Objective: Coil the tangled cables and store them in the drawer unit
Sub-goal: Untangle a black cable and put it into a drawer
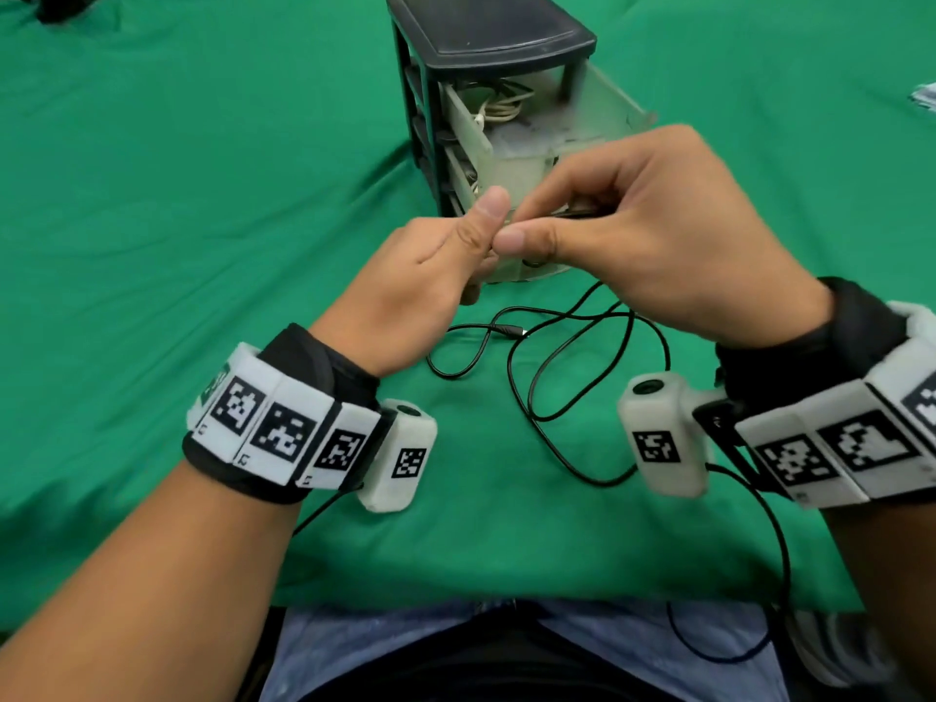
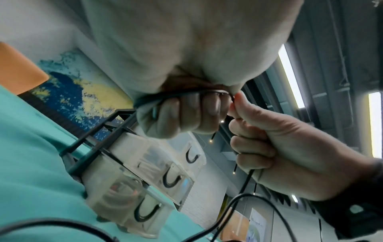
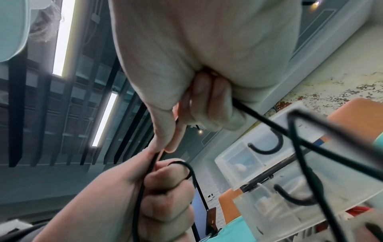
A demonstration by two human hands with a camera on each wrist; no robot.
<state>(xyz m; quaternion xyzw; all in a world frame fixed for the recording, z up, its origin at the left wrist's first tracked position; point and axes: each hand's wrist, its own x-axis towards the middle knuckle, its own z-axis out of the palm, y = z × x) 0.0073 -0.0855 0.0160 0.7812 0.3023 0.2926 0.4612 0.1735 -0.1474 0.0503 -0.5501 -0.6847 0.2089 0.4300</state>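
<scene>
A thin black cable trails in loose loops over the green cloth, its plug end lying free. Both hands hold its upper part just in front of the drawer unit. My left hand has its fingers curled round a few turns of the cable. My right hand pinches the strand between thumb and forefinger beside the left thumb, and the cable runs out under its curled fingers. The unit's top drawer stands pulled out with a white cable coiled inside.
The unit has a black frame and translucent drawers with black U-shaped handles. Green cloth covers the whole table. A dark object lies at the far left corner. Wrist-camera cords hang off the near edge by my lap.
</scene>
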